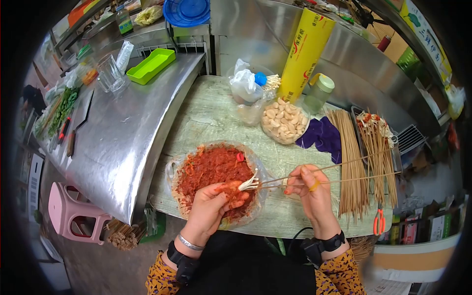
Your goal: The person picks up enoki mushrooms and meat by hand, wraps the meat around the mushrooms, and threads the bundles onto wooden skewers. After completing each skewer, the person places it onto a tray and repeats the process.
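My left hand (216,204) is closed on a small bunch of white enoki mushrooms (250,183), above the right side of a plastic-lined bowl of red sauce (211,169). Its fingertips are stained red. Two thin wooden skewers (351,181) run from the mushrooms toward the right, and my right hand (309,187) pinches them. A yellow band circles one of its fingers. Right of that hand lies a large pile of bare skewers (351,172). Beside the pile, skewers with red-stained white food on their ends (376,128) rest partly on a dark tray.
Behind the sauce stand a bowl of peeled garlic (284,121), a tall yellow box (306,54) and a lidded jar (319,93). A purple cloth (322,137) and orange-handled scissors (378,221) lie rightward. At left are a metal counter (128,108) and pink stool (73,209).
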{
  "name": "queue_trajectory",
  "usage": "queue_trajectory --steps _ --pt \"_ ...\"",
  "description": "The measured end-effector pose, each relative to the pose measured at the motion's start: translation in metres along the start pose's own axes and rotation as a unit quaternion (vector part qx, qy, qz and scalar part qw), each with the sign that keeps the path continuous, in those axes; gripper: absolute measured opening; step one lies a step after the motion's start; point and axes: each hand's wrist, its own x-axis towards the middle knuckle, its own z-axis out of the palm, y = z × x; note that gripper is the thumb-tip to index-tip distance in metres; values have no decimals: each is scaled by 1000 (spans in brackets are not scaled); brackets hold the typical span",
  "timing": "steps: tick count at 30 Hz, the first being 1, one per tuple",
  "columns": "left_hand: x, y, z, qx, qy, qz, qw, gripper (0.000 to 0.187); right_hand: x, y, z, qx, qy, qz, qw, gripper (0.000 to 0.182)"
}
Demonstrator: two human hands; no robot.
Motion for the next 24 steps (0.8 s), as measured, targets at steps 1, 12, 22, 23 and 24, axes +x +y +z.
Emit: queue_trajectory --steps 1,12,22,23,24 --pt "-1 1 1 -8 2 -8 1000 26 0 1 -1 1 -1 -1 1000 24" --pt "1 -4 3 -92 54 36 994 25 -34 -12 10 -100 -48 -115 987 25" --pt "2 -14 5 -117 68 69 988 31 -44 -2 28 -279 -90 -267 918 19" --pt "2 -14 5 -125 70 74 987 31 -46 1 29 -279 -93 -269 917 19" --pt "2 -14 6 -126 70 77 987 31 -48 6 30 -299 -94 -279 908 18"
